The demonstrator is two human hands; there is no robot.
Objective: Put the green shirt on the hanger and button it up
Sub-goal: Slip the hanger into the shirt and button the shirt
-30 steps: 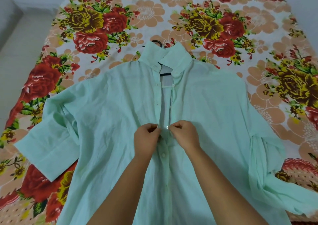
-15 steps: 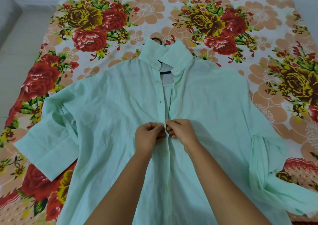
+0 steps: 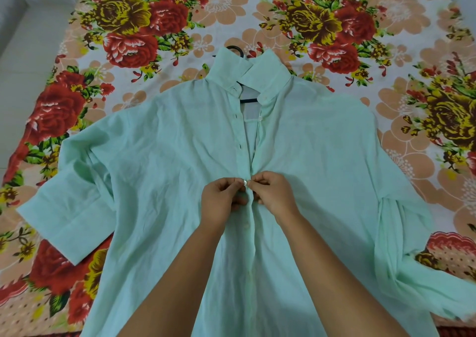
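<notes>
Floral bedsheet (image 3: 257,14) across the bed, pale floor (image 3: 25,61) at left. Green shirt (image 3: 167,169) spread front-up on it, thin and creased, collar over a black hanger (image 3: 248,101), upper placket open. Left hand (image 3: 221,200) and right hand (image 3: 277,196) mid-placket, fingers curled, pinching fabric at a pale button (image 3: 245,182); forearms covering the lower front.

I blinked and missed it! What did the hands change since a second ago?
The left hand and right hand moved together, drawing the green shirt's front edges closed at a button. Both still pinch the fabric. The shirt, hanger and open collar stayed put.
</notes>
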